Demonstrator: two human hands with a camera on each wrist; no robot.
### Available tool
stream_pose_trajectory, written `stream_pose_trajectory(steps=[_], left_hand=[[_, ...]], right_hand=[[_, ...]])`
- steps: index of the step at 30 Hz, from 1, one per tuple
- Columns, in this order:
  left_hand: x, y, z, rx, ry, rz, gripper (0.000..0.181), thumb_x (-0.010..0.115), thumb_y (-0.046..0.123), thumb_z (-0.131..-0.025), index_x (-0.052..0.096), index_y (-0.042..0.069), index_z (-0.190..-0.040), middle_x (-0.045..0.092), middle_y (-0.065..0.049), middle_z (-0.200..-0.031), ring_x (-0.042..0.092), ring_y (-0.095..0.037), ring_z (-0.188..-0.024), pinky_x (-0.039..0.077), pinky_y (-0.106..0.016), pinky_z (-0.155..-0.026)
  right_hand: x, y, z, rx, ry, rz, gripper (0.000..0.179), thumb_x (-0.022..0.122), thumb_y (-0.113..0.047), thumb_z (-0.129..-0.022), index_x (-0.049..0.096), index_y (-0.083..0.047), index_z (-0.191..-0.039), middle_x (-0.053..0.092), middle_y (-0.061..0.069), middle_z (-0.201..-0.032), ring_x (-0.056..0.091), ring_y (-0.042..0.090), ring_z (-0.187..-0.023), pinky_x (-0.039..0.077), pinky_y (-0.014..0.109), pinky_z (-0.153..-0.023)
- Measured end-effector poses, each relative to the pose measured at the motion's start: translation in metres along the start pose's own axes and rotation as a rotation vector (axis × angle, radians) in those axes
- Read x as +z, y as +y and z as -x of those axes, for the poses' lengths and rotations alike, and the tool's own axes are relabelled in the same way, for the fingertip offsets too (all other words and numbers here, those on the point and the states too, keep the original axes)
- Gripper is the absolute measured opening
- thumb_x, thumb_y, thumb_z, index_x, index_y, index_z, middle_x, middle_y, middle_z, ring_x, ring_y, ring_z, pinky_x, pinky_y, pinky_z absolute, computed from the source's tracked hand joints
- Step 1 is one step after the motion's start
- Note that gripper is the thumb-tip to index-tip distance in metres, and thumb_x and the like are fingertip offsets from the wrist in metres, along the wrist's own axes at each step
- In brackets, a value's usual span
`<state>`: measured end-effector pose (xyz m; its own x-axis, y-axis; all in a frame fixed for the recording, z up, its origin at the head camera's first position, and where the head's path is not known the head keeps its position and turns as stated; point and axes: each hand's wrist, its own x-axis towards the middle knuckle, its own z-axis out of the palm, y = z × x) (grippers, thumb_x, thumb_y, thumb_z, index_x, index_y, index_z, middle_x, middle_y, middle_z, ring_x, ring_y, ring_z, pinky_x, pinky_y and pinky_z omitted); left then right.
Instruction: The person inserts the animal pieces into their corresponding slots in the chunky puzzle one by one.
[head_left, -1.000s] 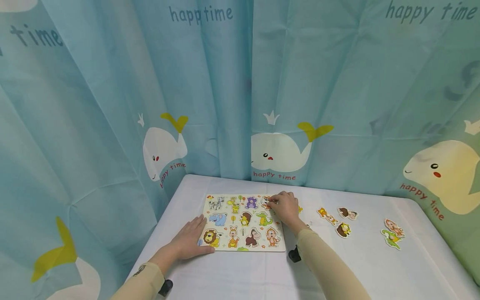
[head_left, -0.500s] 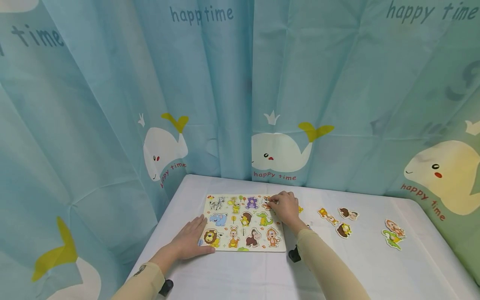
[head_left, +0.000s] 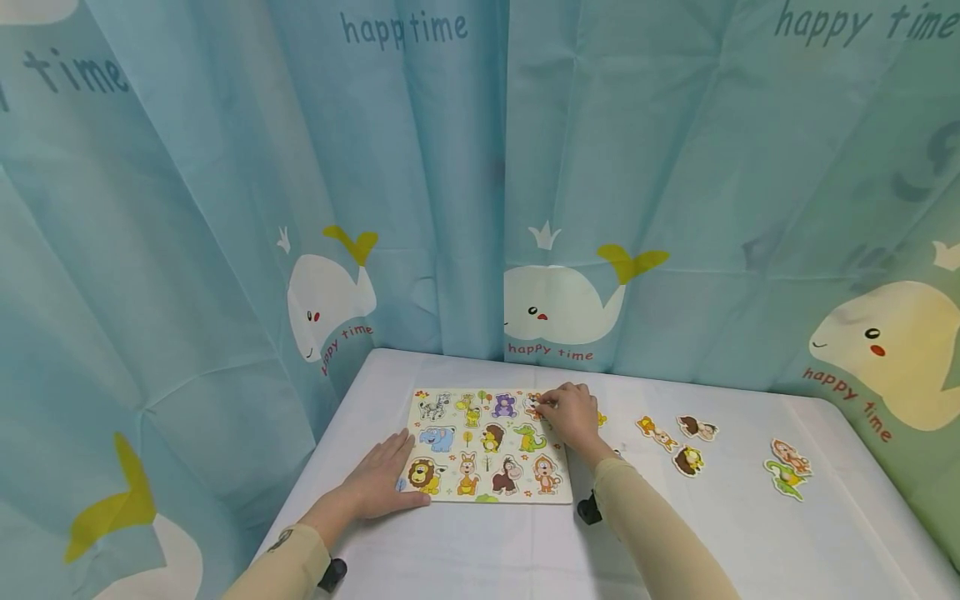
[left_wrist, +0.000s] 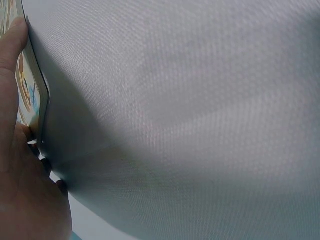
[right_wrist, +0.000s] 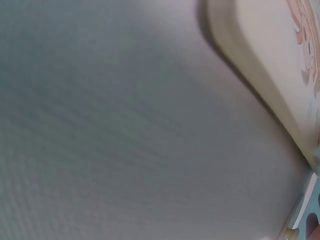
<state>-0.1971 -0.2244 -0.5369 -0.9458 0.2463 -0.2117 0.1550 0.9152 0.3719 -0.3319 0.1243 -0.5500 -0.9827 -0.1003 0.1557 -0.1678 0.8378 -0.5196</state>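
Note:
A pale puzzle board (head_left: pixel 480 497) printed with rows of cartoon animals lies flat on the white table. My left hand (head_left: pixel 378 479) rests along its left edge, fingers stretched over the side and thumb at the near corner. In the left wrist view the thumb (left_wrist: pixel 14 42) lies on the board's edge. At the far right corner my right hand (head_left: pixel 576 419) pinches a small orange-and-white animal puzzle piece (head_left: pixel 532 407) over the board; the fingers partly cover it. The right wrist view catches mainly cloth and the board's corner (right_wrist: pixel 265 55).
Loose puzzle pieces lie to the right: a kangaroo piece (head_left: pixel 656 433), a brown-haired piece (head_left: pixel 697 427), a hedgehog piece (head_left: pixel 687 460), and a monkey piece (head_left: pixel 790 455) against a crocodile piece (head_left: pixel 785 480). A yellow piece (head_left: pixel 602 418) shows behind the right hand. A whale-print curtain (head_left: pixel 465 208) closes the back.
The right fingers have shifted very slightly at the orange-and-white puzzle piece. My left hand and the board stay where they were.

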Motion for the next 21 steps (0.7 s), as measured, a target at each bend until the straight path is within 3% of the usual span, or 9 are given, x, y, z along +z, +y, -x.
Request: stream_pose_trajectory(steps=[21], left_hand=[[-0.0027, 0.003, 0.0013, -0.001, -0.001, 0.003, 0.113, 0.071, 0.069, -0.083, 0.027, -0.001, -0.16, 0.02, -0.017, -0.168, 0.018, -0.035, -0.155, 0.018, -0.051, -0.126]], right_hand=[[0.0015, 0.0009, 0.0027, -0.009, 0.024, -0.011, 0.015, 0.079, -0.031, -0.091, 0.082, -0.017, -0.096, 0.065, 0.003, -0.101, 0.051, 0.03, -0.108, 0.042, 0.052, -0.091]])
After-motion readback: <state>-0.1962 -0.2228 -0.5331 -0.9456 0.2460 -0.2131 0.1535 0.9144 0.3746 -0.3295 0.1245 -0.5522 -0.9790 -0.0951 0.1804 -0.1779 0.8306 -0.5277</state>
